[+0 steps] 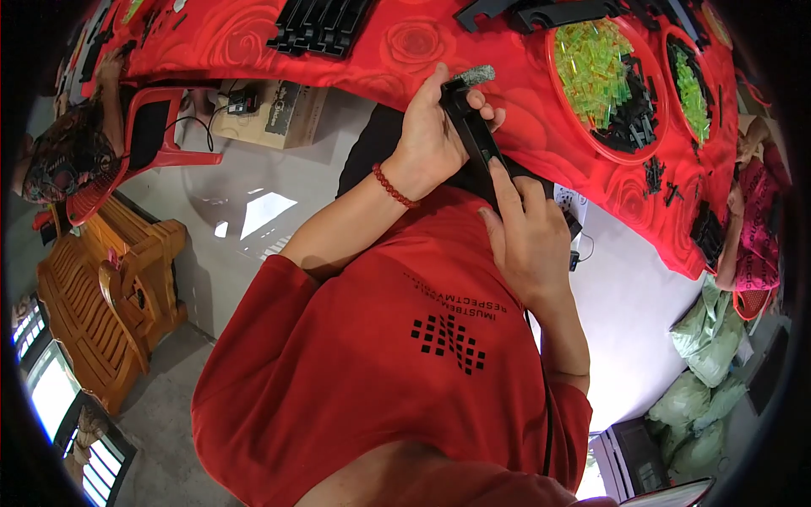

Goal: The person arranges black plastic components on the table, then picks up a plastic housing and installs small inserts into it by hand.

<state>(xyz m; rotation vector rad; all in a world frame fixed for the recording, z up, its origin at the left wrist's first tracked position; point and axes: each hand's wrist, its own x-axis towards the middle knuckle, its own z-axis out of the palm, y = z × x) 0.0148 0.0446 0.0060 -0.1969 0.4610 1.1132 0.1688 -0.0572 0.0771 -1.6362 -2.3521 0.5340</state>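
Observation:
Over the near edge of the table, my left hand [429,127] is closed around a long, narrow black plastic part [470,125], with its palm turned up. A grey, speckled, rough-looking piece [478,75] sticks out at the part's far end, by my left fingertips. My right hand [532,232] comes from the right, its index fingertip resting on the lower end of the black part. The right thumb stands apart from that finger, and the other fingers are loosely bent. Whatever lies under the index fingertip is hidden.
A red basin [553,101] at right holds yellow-green translucent pieces and small black parts; a second basin [667,51] stands beyond it. Black channel-shaped parts [321,25] lie on the red-covered table [414,42]. People sit at both sides. A red chair [173,156] stands left.

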